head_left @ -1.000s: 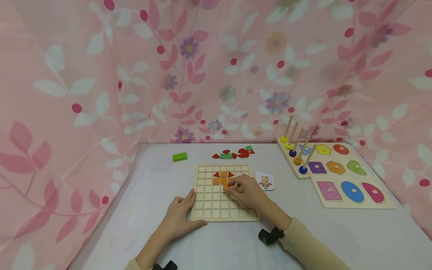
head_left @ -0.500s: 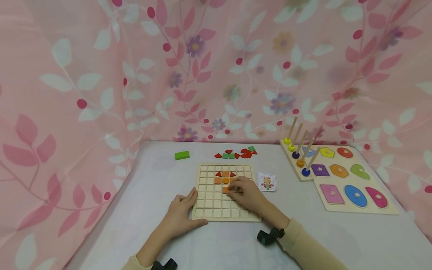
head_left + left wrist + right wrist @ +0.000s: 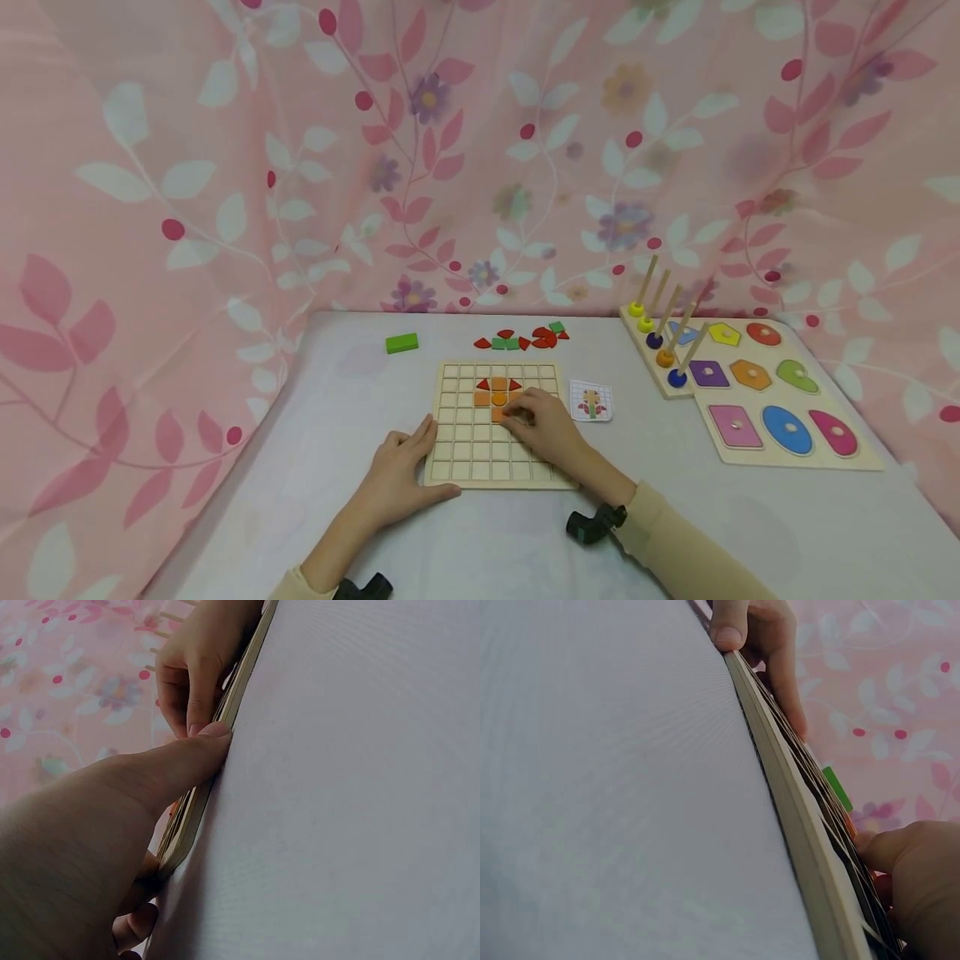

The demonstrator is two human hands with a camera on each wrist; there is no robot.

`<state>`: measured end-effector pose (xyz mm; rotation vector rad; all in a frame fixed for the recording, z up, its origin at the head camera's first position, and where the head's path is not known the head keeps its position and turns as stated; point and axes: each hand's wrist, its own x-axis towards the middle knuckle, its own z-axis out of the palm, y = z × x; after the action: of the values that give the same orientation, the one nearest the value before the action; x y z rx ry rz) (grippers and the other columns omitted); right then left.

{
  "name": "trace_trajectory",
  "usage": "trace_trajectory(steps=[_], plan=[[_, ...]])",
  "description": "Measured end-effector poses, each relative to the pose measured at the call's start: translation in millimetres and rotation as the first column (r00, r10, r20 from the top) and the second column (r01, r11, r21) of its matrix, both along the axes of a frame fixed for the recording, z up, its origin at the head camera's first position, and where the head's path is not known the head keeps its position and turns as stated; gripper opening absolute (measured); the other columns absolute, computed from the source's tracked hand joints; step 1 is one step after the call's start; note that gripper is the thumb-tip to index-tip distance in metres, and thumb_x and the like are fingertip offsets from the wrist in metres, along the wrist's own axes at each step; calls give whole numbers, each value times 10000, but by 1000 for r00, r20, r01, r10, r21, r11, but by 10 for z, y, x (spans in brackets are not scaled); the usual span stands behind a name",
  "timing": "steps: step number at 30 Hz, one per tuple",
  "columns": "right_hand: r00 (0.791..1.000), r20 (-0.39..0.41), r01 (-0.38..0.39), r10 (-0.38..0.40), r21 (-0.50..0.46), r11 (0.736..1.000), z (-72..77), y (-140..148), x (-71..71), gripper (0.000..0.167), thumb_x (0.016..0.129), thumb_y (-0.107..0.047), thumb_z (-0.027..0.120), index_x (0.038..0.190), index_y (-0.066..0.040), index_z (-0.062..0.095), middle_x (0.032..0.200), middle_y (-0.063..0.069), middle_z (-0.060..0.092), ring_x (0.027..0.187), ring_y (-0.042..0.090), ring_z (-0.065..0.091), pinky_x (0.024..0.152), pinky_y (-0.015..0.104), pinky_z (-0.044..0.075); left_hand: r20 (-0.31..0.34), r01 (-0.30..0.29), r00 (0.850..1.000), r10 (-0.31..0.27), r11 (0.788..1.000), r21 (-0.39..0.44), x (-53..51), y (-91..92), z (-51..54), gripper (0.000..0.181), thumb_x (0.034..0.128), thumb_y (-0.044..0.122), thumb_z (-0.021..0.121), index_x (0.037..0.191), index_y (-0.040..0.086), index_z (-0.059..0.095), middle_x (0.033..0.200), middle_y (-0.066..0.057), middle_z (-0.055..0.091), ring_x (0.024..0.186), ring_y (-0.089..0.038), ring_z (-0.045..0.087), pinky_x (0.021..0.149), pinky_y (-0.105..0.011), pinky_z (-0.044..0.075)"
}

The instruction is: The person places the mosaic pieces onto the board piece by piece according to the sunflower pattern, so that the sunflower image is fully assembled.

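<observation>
A pale wooden grid board (image 3: 468,454) lies on the white table in the head view. My left hand (image 3: 399,479) rests at its near left corner, fingers along the left edge and thumb (image 3: 184,761) on the near edge. Over the board's middle, my right hand (image 3: 546,429) pinches an orange square tile (image 3: 498,416), which sits just below a yellow-orange round tile (image 3: 498,400). Two red triangles flank an orange square (image 3: 498,383) above. Another orange square (image 3: 481,399) is left of the round tile. My right fingertips partly cover the tile to its right.
Red and green loose pieces (image 3: 512,343) lie behind the board, and a green block (image 3: 402,342) stands behind left. A pattern card (image 3: 591,401) is just right of the board. Farther right are a peg stand (image 3: 660,354) and a shape puzzle board (image 3: 772,458). A floral curtain (image 3: 480,208) closes the back.
The orange tile in my right fingers has gone from slightly tilted to lying square with the grid below the round tile. My left hand keeps its place, and the head view shifts slightly.
</observation>
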<state>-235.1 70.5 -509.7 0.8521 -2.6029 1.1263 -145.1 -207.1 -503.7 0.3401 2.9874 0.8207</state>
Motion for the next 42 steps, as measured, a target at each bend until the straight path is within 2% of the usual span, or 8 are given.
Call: trace_trajectory(steps=[12, 22, 31, 36, 38, 42], plan=[[1000, 3, 8, -8, -32, 999, -43, 9, -17, 105, 931, -167, 839, 1023, -131, 803, 1016, -36, 740, 872, 99, 603, 774, 269, 520, 3, 1, 1000, -1, 1000, 9, 10, 0, 27, 1131, 763, 694, 855, 1596, 42, 454, 1714, -70, 349, 1080, -145, 430, 884, -362, 422], [1000, -1, -11, 11, -57, 998, -46, 35, -38, 119, 921, -158, 846, 1020, -113, 797, 987, -34, 734, 845, 98, 597, 752, 257, 518, 4, -9, 1000, 9, 1000, 0, 1, 12, 24, 1135, 761, 693, 857, 1600, 47, 450, 1716, -68, 348, 1093, -155, 433, 891, -373, 422], [998, 62, -15, 23, -134, 991, 14, 52, -62, 132, 931, -153, 835, 1049, -102, 801, 982, -35, 738, 855, 107, 608, 762, 262, 526, 4, -7, 1000, 7, 1000, -4, 7, 0, 9, 1137, 757, 698, 857, 1594, 40, 457, 1711, -84, 355, 1083, -151, 435, 895, -376, 412], [997, 70, 36, -25, -147, 988, 135, 163, -246, 132, 937, -148, 830, 1046, -77, 807, 960, 7, 750, 819, 141, 610, 722, 270, 513, 1, -7, 1000, 7, 1000, -1, 7, -10, 5, 1137, 755, 692, 863, 1595, 42, 458, 1712, -84, 354, 1074, -143, 430, 893, -372, 408], [997, 54, 66, -59, -146, 987, 182, 242, -367, 146, 934, -140, 829, 1049, -54, 804, 975, 44, 761, 830, 167, 626, 719, 276, 511, 0, -4, 1000, 4, 1000, 7, 6, -9, 6, 1135, 754, 681, 869, 1596, 42, 456, 1713, -85, 352, 1077, -146, 430, 896, -375, 405], [987, 75, 148, -139, -127, 981, 248, 443, -655, 170, 946, -160, 815, 1052, -29, 797, 967, 90, 762, 849, 213, 644, 722, 287, 496, -7, 3, 1000, -3, 1000, 9, 4, 0, 3, 1133, 759, 675, 869, 1600, 42, 450, 1715, -86, 349, 1087, -150, 434, 904, -379, 401]])
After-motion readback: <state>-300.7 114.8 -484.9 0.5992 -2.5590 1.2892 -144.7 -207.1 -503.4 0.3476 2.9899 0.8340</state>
